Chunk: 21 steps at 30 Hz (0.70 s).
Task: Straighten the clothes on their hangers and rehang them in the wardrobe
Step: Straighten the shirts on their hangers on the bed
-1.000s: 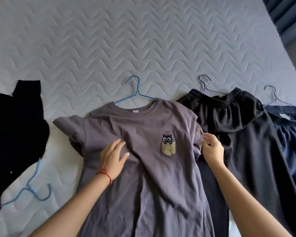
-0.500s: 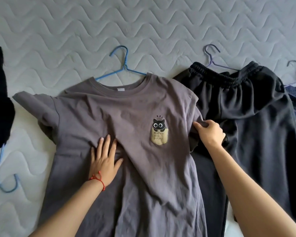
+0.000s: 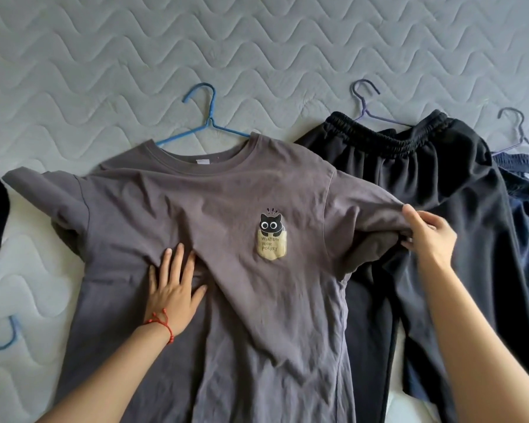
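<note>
Head view: quilted mattress (image 3: 287,41) spread with grey T-shirt (image 3: 226,300) on blue hanger (image 3: 209,120), beside black trousers (image 3: 440,193). Left hand (image 3: 173,293) pressed flat, fingers open, on shirt front; right hand (image 3: 429,236) pinching sleeve hem taut.

One head-worn camera looks steeply down, close over the mattress (image 3: 257,56).

Grey cat-print T-shirt (image 3: 226,215), blue hanger (image 3: 208,123), black trousers (image 3: 440,190), wavy-quilted grey mattress (image 3: 257,41)
</note>
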Available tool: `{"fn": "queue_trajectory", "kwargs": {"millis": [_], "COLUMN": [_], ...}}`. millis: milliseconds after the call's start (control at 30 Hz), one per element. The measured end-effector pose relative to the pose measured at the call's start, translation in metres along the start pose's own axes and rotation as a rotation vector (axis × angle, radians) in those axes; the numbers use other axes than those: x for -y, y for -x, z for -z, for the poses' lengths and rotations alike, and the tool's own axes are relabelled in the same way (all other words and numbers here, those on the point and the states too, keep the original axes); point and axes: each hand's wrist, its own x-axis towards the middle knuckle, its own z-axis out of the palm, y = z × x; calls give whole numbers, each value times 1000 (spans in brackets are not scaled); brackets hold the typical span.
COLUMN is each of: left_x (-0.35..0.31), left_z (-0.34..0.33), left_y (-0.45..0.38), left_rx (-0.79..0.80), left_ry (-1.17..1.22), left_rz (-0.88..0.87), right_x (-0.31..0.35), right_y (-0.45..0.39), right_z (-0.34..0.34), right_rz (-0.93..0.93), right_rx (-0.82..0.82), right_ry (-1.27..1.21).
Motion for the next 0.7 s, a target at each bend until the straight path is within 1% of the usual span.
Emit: {"fn": "queue_trajectory", "kwargs": {"millis": [133,200,333,433,500,567,700], "left_x": [0,0,1,1,1,2,1], "left_z": [0,1,-2,-3,-3,-4,-5], "left_y": [0,0,1,0,0,1,1], "left_rx": [-8,-20,-45,-43,-28,-35,-48], "left_ry": [-5,-1,15,1,-3,-4,25], "left_rz": [-5,-12,-20,-8,0,-7,-15], "right_x": [-16,-19,-14,-3,3,6,0], "right_y": [14,16,16,16,13,10,13], "right_z": [-1,-3,-9,-9,-10,-13,-25], "right_rz": [36,81,194,243,229,166,-4], "right_rx": [209,269,253,176,127,138,289], "right_ry": [-12,0,36,75,53,61,251]}}
